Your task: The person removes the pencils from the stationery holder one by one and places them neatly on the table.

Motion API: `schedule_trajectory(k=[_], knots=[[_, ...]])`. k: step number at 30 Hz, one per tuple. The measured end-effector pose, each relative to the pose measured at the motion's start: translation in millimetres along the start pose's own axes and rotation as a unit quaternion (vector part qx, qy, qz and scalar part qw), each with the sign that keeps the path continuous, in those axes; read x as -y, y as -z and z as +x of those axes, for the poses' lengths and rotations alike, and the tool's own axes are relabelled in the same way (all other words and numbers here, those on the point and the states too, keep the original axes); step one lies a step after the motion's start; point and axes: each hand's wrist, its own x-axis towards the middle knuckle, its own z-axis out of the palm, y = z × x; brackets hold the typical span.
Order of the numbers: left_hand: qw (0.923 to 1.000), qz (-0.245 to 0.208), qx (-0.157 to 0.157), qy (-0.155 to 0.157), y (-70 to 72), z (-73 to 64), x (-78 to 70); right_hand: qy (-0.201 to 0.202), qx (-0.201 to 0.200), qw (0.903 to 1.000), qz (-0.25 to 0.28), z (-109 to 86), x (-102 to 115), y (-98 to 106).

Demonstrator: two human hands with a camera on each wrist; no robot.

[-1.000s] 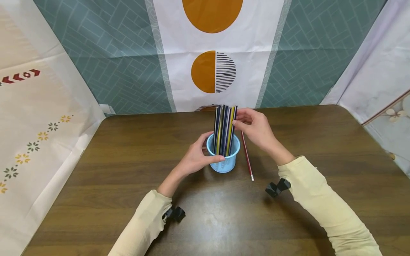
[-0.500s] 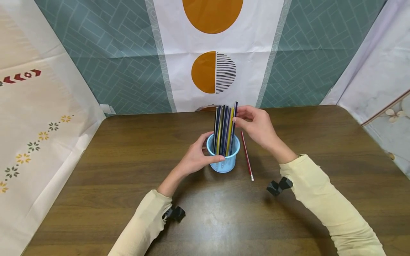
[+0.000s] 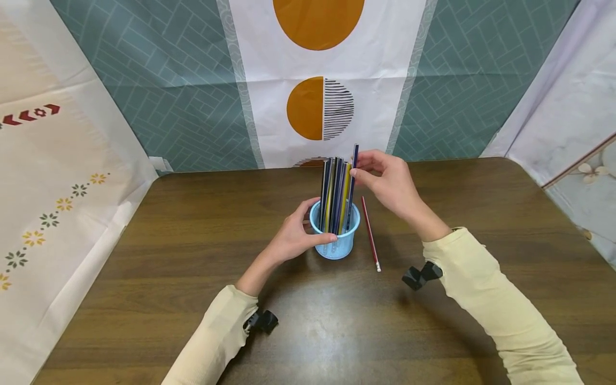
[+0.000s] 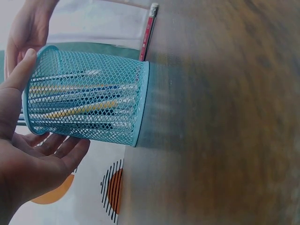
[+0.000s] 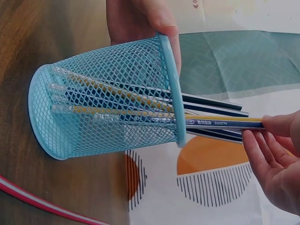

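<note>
A light-blue mesh pencil cup [image 3: 335, 247] stands upright on the table, full of several dark, blue and yellow pencils [image 3: 332, 195]. My left hand [image 3: 298, 235] grips the cup from the left, thumb across the front of its rim and fingers behind. On the right, my right hand [image 3: 387, 179] pinches a dark blue pencil [image 3: 355, 160] near its top. That pencil sticks up above the others, and its lower end is still inside the cup; the right wrist view shows it through the mesh [image 5: 112, 98], raised off the bottom.
A red pencil [image 3: 370, 232] with a white eraser end lies on the brown wooden table [image 3: 192, 240], just right of the cup. Patterned cloth [image 3: 192, 107] hangs behind the table's far edge, with more cloth on both sides.
My right hand has moved up, drawing the dark blue pencil partway out of the cup. The left hand and the cup have stayed in place.
</note>
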Motion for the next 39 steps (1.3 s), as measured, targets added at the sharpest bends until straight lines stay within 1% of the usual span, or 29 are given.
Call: schedule_trajectory(k=[4,9,18,25,33,39], knots=[[1.0,-0.01,0.001,0.0,-0.3,0.5,-0.9,0.008,-0.001,1.0,0.002,1.6,3,2],[1.0,-0.01,0.0,0.0,0.0,-0.7,-1.5,0.011,0.002,0.9999,0.001,2.8,6,5],[1.0,-0.003,-0.004,-0.008,-0.2,0.9,1.9,-0.005,0.011,0.9999,0.005,6.4,14,9],[1.0,0.0,-0.007,-0.003,-0.7,0.5,0.6,-0.008,0.0,0.9996,0.027,11.6,20,12],[0.9999,0.005,-0.014,-0.002,-1.4,0.5,0.5,0.018,-0.004,0.9988,0.045,15.1,30,18],[0.9999,0.003,-0.012,-0.004,-1.3,0.1,0.4,0.016,-0.008,0.9978,0.064,16.3,35,24]])
